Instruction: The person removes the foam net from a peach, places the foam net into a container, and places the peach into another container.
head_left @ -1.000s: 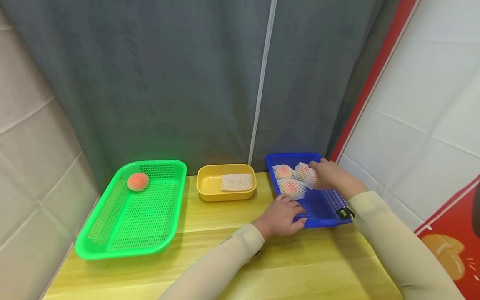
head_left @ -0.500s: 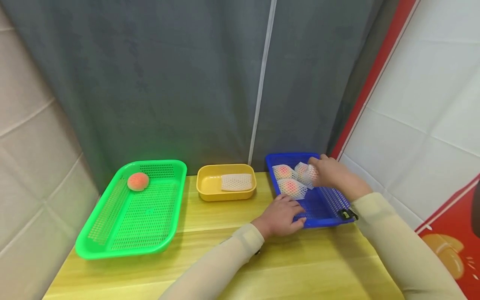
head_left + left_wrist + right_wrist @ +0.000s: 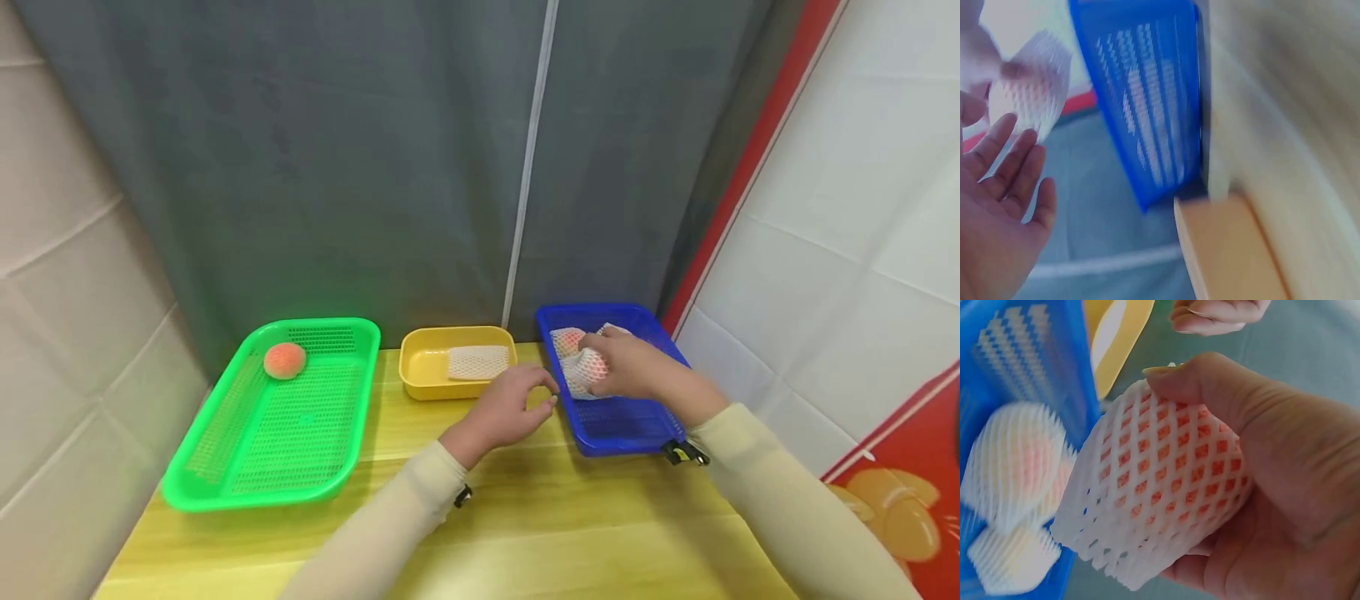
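Observation:
My right hand (image 3: 645, 371) grips a peach in a white foam net sleeve (image 3: 1160, 481), thumb on one side, raised above the blue basket (image 3: 622, 429). The net's loose end sticks out past the fruit in the right wrist view. Below it, other netted peaches (image 3: 1019, 462) lie in the basket, partly hidden by the hand in the head view. My left hand (image 3: 510, 408) hovers just left of the basket, holding nothing. In the left wrist view, its fingers (image 3: 1013, 165) are relaxed and spread, close to the netted peach.
A yellow tray (image 3: 423, 368) holding flat white foam nets (image 3: 477, 363) stands at the middle back. To the left is a green basket (image 3: 258, 501) with one bare peach (image 3: 285, 360). A grey curtain (image 3: 360, 167) hangs behind the wooden table (image 3: 525, 533).
My left hand has come off the blue basket's front rim and moved left. The right hand has brought the netted peach up and leftward over the others. The head view has shifted slightly.

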Action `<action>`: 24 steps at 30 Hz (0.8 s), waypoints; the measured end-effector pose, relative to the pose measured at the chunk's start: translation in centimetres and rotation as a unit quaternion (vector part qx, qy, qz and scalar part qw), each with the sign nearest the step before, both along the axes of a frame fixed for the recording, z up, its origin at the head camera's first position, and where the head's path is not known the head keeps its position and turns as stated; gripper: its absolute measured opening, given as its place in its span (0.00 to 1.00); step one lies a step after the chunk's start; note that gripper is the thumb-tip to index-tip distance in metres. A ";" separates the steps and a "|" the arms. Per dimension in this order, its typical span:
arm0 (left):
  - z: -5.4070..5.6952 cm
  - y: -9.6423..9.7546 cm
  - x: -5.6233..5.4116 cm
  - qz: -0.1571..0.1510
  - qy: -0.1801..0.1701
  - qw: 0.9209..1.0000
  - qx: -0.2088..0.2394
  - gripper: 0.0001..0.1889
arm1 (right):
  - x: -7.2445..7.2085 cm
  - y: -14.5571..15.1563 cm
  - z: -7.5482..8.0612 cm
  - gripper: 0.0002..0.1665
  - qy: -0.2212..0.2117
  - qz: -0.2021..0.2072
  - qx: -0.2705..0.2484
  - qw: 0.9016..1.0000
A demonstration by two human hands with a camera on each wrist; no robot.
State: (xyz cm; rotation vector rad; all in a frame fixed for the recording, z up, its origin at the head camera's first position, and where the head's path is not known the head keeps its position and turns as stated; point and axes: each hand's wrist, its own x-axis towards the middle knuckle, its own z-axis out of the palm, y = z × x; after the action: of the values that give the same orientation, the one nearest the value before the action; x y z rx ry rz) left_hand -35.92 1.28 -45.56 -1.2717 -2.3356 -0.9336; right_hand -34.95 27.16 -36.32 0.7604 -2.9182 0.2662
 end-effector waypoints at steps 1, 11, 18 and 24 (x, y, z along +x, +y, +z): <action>0.1 -1.1 0.0 0.005 -0.009 1.000 0.005 0.08 | 0.0 -0.6 -0.1 0.39 -0.001 0.007 -0.002 1.000; 1.1 -10.4 1.7 0.100 -0.081 0.991 0.030 0.07 | 0.9 -7.3 -0.8 0.39 -0.009 0.073 -0.003 0.997; 1.4 -14.8 2.9 0.168 -0.112 0.978 0.057 0.06 | 1.2 -11.3 -1.6 0.38 -0.027 0.115 0.001 0.993; 0.9 -16.4 3.2 0.190 -0.121 0.972 0.063 0.05 | 1.3 -13.7 -2.0 0.38 -0.017 0.146 0.011 0.989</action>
State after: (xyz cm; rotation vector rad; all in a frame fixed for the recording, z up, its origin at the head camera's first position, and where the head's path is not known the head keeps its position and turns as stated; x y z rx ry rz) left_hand -32.76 -15.17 -44.70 -0.6565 -2.5276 -1.1297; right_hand -33.61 13.48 -38.33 1.1997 -2.8363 0.2749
